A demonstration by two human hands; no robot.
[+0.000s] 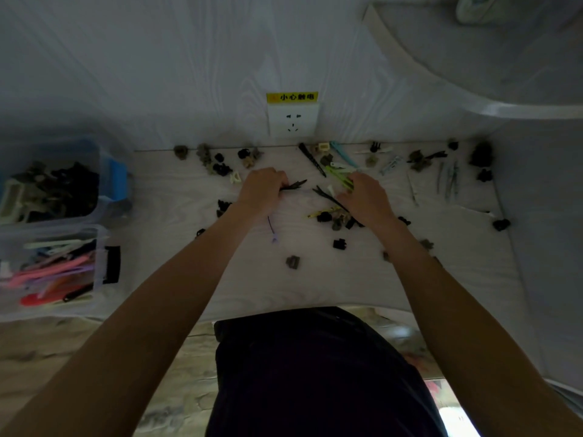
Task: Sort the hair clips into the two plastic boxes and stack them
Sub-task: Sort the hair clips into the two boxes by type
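Note:
Many hair clips lie scattered over the white table (176, 216). My left hand (262, 190) grips a long black clip (295, 185) whose tip sticks out to the right. My right hand (362, 197) curls its fingers round a long green clip (339, 176), with another long black clip (328, 197) lying just under it. At the left edge stand two clear plastic boxes: the far box (104, 171), with a blue latch, holds dark claw clips, and the near box (101, 263), with a black latch, holds long pink, purple and red clips.
Small dark claw clips (217, 162) line the back wall, and long pale clips (448, 178) lie at the right. A wall socket (291, 123) with a yellow warning label sits behind the table. A grey claw clip (292, 262) lies near the front.

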